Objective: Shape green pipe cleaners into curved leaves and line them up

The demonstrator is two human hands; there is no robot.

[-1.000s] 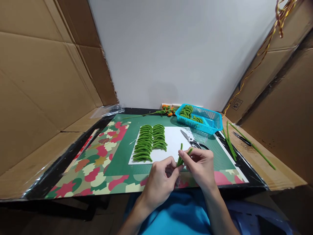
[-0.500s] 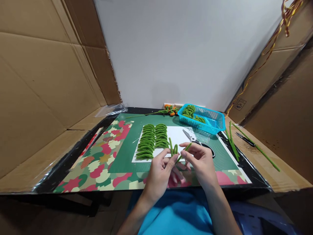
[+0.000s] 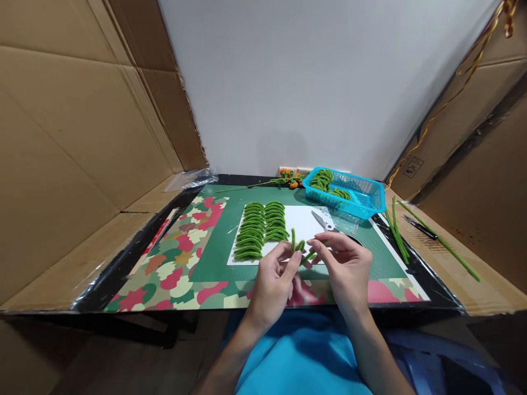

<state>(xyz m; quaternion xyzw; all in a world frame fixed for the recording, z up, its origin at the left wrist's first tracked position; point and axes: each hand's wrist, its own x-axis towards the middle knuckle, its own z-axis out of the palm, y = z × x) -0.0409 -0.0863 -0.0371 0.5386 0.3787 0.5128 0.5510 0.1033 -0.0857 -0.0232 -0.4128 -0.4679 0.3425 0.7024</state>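
Both hands meet over the near edge of the white sheet. My left hand pinches a short green pipe cleaner between thumb and fingers, its ends sticking up. My right hand grips the same green piece from the right with its fingertips. Two rows of bent green pipe-cleaner pieces lie on the sheet just beyond my left hand. Scissors rest on the sheet behind my right hand.
A blue basket with more green pieces stands at the back right. Long green stems and a dark tool lie on the cardboard at the right. An orange-flowered sprig lies by the wall. Cardboard walls enclose both sides.
The green piece has been bent: its ends now stand up by my left fingers. Both hands have shifted slightly up and right in the view.
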